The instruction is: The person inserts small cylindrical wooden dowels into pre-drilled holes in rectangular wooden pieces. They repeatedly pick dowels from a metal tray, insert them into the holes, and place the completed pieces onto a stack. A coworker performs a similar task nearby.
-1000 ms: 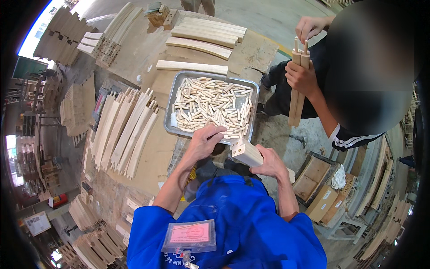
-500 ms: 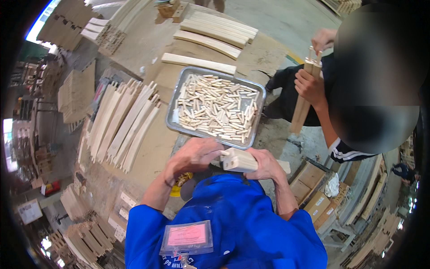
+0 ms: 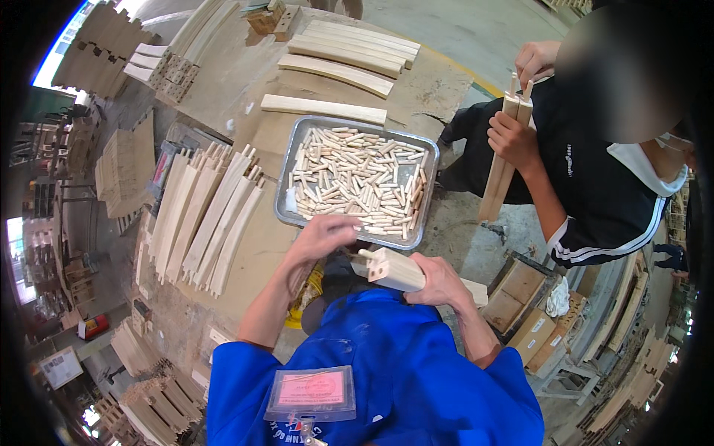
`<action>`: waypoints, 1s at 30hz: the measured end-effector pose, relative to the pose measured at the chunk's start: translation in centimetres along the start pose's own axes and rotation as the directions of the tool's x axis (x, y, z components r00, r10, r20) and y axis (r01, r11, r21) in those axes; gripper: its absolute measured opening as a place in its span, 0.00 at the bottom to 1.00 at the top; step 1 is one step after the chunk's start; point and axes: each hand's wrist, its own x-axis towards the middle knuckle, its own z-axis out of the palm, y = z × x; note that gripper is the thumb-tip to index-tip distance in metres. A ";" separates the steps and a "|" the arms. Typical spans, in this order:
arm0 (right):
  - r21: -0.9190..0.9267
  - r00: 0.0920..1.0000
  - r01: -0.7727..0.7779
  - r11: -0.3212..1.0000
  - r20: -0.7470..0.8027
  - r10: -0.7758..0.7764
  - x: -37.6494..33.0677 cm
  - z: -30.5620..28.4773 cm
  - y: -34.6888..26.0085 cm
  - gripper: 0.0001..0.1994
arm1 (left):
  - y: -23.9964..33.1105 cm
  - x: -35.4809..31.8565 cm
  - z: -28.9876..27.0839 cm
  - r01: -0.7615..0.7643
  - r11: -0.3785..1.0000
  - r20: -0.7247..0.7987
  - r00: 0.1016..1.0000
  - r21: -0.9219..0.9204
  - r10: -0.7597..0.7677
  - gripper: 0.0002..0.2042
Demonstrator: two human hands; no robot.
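Observation:
My right hand (image 3: 440, 280) is wrapped round a bundle of pale wooden slats (image 3: 396, 270), held at my waist with the holed ends to the left. A wooden dowel (image 3: 365, 254) sticks out of one hole; other holes beside it show dark. My left hand (image 3: 325, 236) is just above the near edge of a metal tray (image 3: 281, 197), apart from the slats. Its fingers are bent and close together, and whatever they may hold is too blurred to name. Many loose wooden dowels (image 3: 361, 175) lie in the tray.
Slats with dowels in their ends (image 3: 208, 215) lie left of the tray; plain slats (image 3: 349, 52) lie beyond it. At right, a co-worker's hand (image 3: 513, 141) grips two slats, the other hand at their dowels. A wooden box (image 3: 520, 293) and cardboard cartons (image 3: 534, 334) stand at lower right.
My left hand has drawn back from the dowel in the slat end and moved left and up to the tray's near edge. The co-worker has leaned back to the right.

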 end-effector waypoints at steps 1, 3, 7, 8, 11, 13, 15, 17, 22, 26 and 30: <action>0.076 1.000 -0.024 0.997 0.019 0.023 0.1 -0.1 0.1 0.26 | -1.5 1.5 -0.4 -0.100 0.963 -0.063 0.991 0.249 0.119 0.09; 0.084 1.000 -0.020 0.996 -0.006 0.020 0.4 0.0 0.0 0.27 | -4.9 4.2 -0.2 -0.210 0.699 -0.085 0.928 0.683 0.362 0.07; 0.067 0.999 0.016 0.998 -0.028 -0.014 0.1 -0.1 0.6 0.27 | -7.4 5.8 1.6 -0.190 0.389 0.058 0.943 0.902 0.328 0.07; 0.066 0.999 0.015 0.998 -0.034 -0.012 -0.1 -0.2 0.6 0.28 | -7.4 5.9 1.2 -0.191 0.414 0.043 0.939 0.890 0.342 0.07; 0.065 0.998 0.020 0.998 -0.066 -0.016 -0.3 -0.4 1.1 0.28 | -6.1 5.5 1.3 -0.158 0.535 -0.071 0.921 0.830 0.382 0.08; 0.065 0.994 0.058 0.996 -0.096 -0.052 -0.5 -0.3 1.6 0.29 | -4.4 4.7 1.0 -0.187 0.700 -0.108 0.928 0.689 0.355 0.10; 0.086 0.991 0.055 0.995 -0.122 -0.044 -0.6 -0.2 2.2 0.29 | -3.1 3.3 1.4 -0.149 0.938 -0.190 0.958 0.312 0.215 0.13; 0.100 0.989 0.068 0.993 -0.139 -0.054 -0.6 -0.2 2.4 0.30 | -1.5 1.3 2.2 -0.086 0.989 -0.126 0.990 -0.121 0.070 0.11; 0.075 0.985 0.127 0.989 -0.128 -0.117 0.1 0.2 1.8 0.30 | 1.0 -2.7 4.4 -0.220 0.974 -0.140 0.964 0.058 0.226 0.11; 0.088 0.988 0.126 0.988 -0.099 -0.117 0.7 0.3 0.9 0.31 | 2.3 -4.3 4.2 -0.255 0.904 -0.168 0.930 0.342 0.326 0.08; 0.005 0.983 0.140 0.990 -0.117 -0.139 0.8 1.2 0.8 0.30 | 2.8 -5.6 4.6 -0.329 0.817 -0.183 0.870 0.474 0.457 0.07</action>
